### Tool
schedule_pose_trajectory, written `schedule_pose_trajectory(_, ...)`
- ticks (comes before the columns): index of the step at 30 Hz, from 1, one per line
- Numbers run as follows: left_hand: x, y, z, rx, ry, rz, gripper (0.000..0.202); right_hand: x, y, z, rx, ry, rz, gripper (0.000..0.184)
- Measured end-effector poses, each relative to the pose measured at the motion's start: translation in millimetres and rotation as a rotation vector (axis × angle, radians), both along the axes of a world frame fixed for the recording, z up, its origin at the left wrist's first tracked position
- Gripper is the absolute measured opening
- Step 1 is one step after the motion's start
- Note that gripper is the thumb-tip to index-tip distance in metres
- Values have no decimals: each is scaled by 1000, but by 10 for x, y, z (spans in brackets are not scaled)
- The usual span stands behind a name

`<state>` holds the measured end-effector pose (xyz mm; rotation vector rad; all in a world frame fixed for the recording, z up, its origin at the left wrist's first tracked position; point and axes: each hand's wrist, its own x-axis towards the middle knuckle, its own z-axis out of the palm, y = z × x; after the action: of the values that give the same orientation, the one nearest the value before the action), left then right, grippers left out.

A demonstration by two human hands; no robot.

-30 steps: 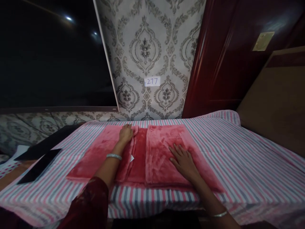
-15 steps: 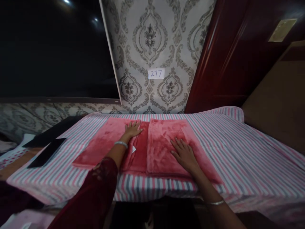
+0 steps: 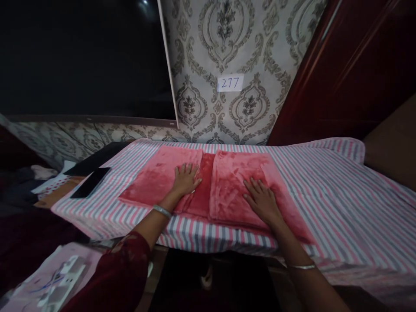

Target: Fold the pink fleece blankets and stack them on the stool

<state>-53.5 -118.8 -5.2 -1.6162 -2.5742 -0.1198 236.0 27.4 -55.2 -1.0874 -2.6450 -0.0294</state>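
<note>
A folded pink plush blanket [image 3: 227, 186] lies on a striped cloth, its left and right sides turned in toward a darker strip in the middle. My left hand [image 3: 186, 178] rests flat on the left folded part, beside that strip, with fingers spread. On the right folded part lies my right hand [image 3: 262, 201], palm down and fingers apart. Neither hand grips the fabric. Just a sliver of a small white tag shows by my left hand.
The striped cloth [image 3: 338, 203] covers the table. At its left edge lies a black phone-like slab [image 3: 91, 183]. A large dark screen [image 3: 84, 60] and a numbered paper label [image 3: 230, 82] are on the wall behind. A white device [image 3: 63, 284] sits low at left.
My left hand has slid toward the near edge along the left fold, covering most of the white tag. My right hand stays on the right part. The view has tilted and shifted left.
</note>
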Motion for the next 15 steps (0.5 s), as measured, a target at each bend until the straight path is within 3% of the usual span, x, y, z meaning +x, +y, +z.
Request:
schedule_pose_trajectory(3, -7, 36, 21, -2, -19, -5, 68, -1, -14, 32, -3, -8, -4, 55)
schedule_pose_trajectory(8, -40, -21, 288, -66, -174, -37, 64, 5, -41, 95, -13, 7, 3, 54)
schedule_pose_trajectory(11, 96, -295, 377, 3, -154, -66, 51, 7, -60, 141, -40, -8, -3, 54)
schedule_pose_trajectory(15, 449, -762, 254, 126, 3, 30, 46, 10, -71, 158, -54, -14, -5, 54)
